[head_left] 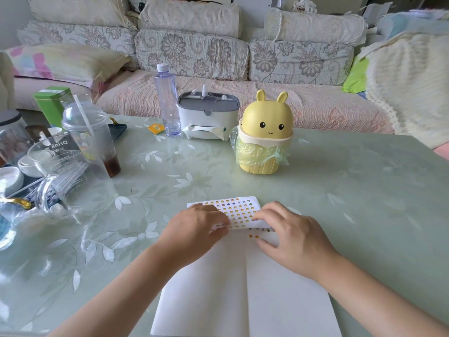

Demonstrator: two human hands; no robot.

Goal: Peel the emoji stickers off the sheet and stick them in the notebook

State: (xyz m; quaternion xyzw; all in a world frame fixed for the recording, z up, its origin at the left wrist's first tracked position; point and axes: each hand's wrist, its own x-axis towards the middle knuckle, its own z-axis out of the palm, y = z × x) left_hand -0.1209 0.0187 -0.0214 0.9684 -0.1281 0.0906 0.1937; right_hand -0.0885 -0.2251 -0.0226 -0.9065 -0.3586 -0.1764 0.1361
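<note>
An open white notebook (245, 295) lies at the table's near edge, blank except for a few small emoji stickers (257, 233) near the top of its right page. The emoji sticker sheet (237, 211), rows of yellow faces, lies across the notebook's top edge. My left hand (196, 229) holds the sheet's lower left part, with curled fingers pinching its near edge. My right hand (291, 232) has its fingertips on the sheet's right side while its thumb rests on the right page. The sheet's lower corners are hidden by both hands.
A yellow bunny-shaped bin (263, 135) with a green bag stands beyond the sheet. Behind it are a white tissue box (207, 115) and a clear bottle (167, 100). Glass jugs, a plastic cup (94, 139) and dishes crowd the left side. A sofa (192, 57) runs along the back.
</note>
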